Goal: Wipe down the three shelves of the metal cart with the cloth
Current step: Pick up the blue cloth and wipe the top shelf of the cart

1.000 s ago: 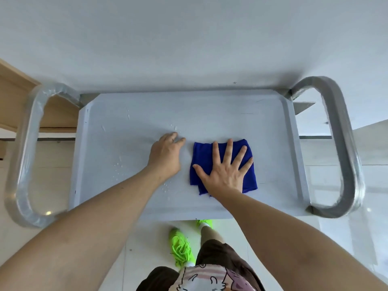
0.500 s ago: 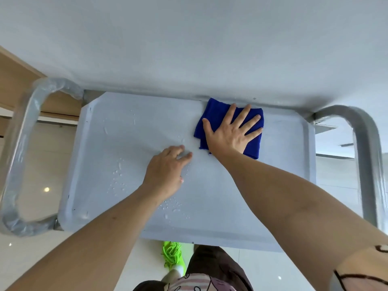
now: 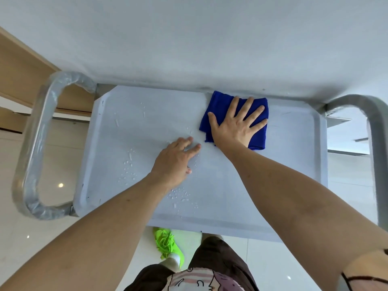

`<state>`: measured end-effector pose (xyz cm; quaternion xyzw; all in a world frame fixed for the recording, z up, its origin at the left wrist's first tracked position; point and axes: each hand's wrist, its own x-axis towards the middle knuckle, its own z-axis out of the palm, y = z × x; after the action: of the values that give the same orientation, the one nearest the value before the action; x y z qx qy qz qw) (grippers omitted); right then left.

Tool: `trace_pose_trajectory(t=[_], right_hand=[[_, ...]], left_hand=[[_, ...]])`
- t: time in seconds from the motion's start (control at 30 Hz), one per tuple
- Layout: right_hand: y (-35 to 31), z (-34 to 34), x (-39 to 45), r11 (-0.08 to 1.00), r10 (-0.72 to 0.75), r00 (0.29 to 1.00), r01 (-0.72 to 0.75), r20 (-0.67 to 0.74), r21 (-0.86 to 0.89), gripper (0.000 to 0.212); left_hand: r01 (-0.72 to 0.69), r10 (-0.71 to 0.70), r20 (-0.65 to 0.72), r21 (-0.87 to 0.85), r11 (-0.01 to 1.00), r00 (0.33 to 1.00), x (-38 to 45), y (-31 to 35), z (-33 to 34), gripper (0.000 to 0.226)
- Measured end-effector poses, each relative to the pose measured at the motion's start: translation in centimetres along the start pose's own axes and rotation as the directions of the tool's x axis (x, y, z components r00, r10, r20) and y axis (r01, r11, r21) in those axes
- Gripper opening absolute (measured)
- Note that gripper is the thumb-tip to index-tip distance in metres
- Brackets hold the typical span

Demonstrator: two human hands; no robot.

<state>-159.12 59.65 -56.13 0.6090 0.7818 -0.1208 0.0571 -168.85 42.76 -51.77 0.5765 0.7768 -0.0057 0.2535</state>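
Note:
The top shelf (image 3: 294, 164) of the metal cart is a pale grey tray seen from above. A folded blue cloth (image 3: 210, 114) lies at its far edge, right of centre. My right hand (image 3: 235, 124) presses flat on the cloth with fingers spread. My left hand (image 3: 176, 162) rests on the shelf near its middle, fingers loosely together, holding nothing. Water droplets (image 3: 128, 166) dot the left half of the shelf. The lower shelves are hidden under the top one.
Curved metal handles stand at the cart's left (image 3: 35, 143) and right (image 3: 378, 143) ends. A white wall (image 3: 189, 38) rises directly behind the cart. A wooden piece of furniture (image 3: 19, 80) is at the far left. My green shoe (image 3: 168, 244) is on the tiled floor below.
My right hand has slid the cloth from the shelf's near middle to its far edge. My left hand stayed planted near the centre. The view shifted slightly.

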Motion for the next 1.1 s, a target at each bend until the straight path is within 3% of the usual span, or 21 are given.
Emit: trace_pose_trajectory(t=[0.27, 0.43, 0.7, 0.93, 1.1], right_hand=[[0.7, 1.8, -8.8, 0.999, -0.038, 0.999, 0.039, 0.031, -0.024, 0.090], [1.1, 3.3, -15.1, 0.999, 0.016, 0.999, -0.015, 0.039, -0.028, 0.089], [0.4, 5.5, -24.7, 0.996, 0.086, 0.995, -0.084, 0.054, -0.036, 0.090], [-2.2, 6.6, -30.2, 0.986, 0.169, 0.985, -0.169, 0.043, -0.011, 0.089], [-4.9, 7.3, -31.7, 0.989, 0.150, 0.989, -0.150, 0.011, 0.008, 0.088]], left_hand=[[-0.042, 0.065, 0.118, -0.189, 0.981, 0.991, 0.3, -2.1, -1.0, 0.082], [-0.109, 0.137, 0.233, -0.129, 0.986, 0.963, 0.2, -3.0, -1.9, 0.100], [-0.142, 0.158, 0.142, -0.114, 0.983, 0.977, -0.7, -3.3, -0.9, 0.103], [-0.060, 0.055, -0.026, -0.195, 0.979, 0.998, -1.6, -4.0, 0.0, 0.098], [-0.044, 0.045, -0.053, 0.025, 0.999, 0.998, -1.1, -3.7, -0.5, 0.095]])
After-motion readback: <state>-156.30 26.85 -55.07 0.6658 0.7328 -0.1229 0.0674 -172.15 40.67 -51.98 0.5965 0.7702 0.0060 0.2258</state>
